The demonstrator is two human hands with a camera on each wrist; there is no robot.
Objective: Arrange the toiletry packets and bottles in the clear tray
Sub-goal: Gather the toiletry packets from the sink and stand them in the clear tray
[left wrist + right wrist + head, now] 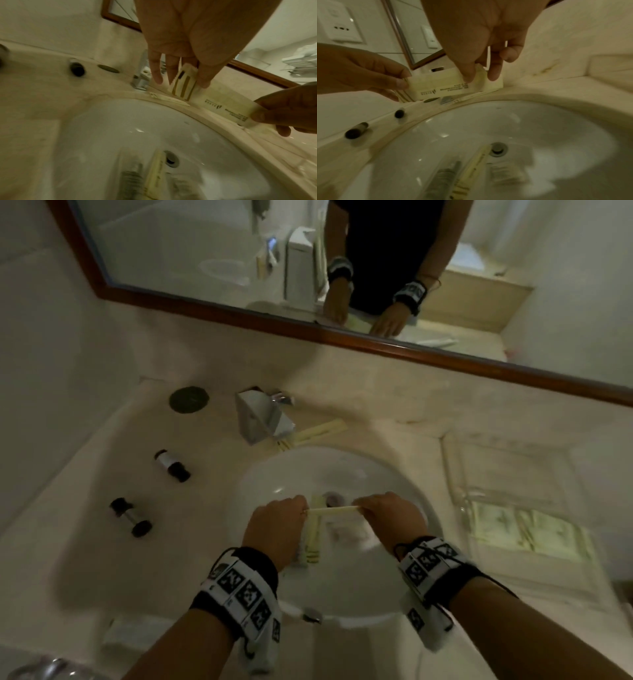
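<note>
step: packet (334,509) pinched at both ends, left hand (277,525) and right hand (388,517), over sink (394,474) | next: carry right to tray (455,474), seemingly part-filled, lay flat

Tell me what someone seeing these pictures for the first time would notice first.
Both hands over the white sink: the left hand and right hand each pinch one end of a long cream toiletry packet held level between them. More packets lie in the basin beside the drain. Two small dark-capped bottles lie on the counter to the left, and the clear tray sits to the right.
</note>
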